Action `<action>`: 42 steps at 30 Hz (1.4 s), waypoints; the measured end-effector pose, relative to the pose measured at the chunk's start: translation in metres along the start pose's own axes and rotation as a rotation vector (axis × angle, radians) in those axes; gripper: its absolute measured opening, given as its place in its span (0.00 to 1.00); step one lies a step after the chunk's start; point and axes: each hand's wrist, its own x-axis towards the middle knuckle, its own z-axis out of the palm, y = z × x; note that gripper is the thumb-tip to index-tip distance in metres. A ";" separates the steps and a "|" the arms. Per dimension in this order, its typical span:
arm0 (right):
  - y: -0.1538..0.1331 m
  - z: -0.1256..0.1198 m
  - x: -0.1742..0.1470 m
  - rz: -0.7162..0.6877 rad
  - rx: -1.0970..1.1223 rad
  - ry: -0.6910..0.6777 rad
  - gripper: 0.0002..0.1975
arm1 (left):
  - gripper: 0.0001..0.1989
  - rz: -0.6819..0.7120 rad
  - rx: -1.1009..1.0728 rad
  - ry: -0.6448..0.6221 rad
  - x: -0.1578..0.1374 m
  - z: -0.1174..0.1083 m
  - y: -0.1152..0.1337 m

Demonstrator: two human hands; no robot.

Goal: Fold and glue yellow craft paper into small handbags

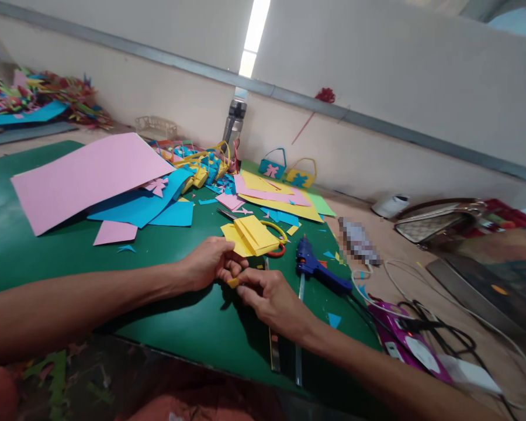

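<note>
My left hand (213,260) pinches a folded piece of yellow paper (255,235), its creased flaps facing up. Just below it, my right hand (274,295) has thumb and forefinger closed on a small yellow paper piece (232,283), which the left fingertips also touch. Whether that piece joins the folded paper is hidden by the fingers. Behind the yellow paper lie scissors with yellow and red handles (284,232), partly covered. A blue glue gun (305,257) rests to the right, a clear glue stick (298,356) running from it. A narrow ruler (274,351) passes beneath my right wrist.
Pink sheets (96,172) and blue sheets (170,213) spread over the green mat (170,327). Finished-looking paper bags (272,166) lean at the wall near a bottle (234,126). Cables cross a purple power strip (414,342) on the right.
</note>
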 end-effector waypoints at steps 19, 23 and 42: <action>-0.006 0.005 0.004 0.382 0.706 0.128 0.11 | 0.09 0.061 -0.072 0.017 -0.001 0.002 -0.002; -0.006 0.002 0.003 0.402 0.707 0.134 0.12 | 0.09 0.068 -0.038 -0.009 -0.003 0.002 -0.002; 0.000 -0.005 -0.006 0.270 0.576 0.226 0.07 | 0.11 -0.201 0.033 0.024 -0.013 0.004 0.002</action>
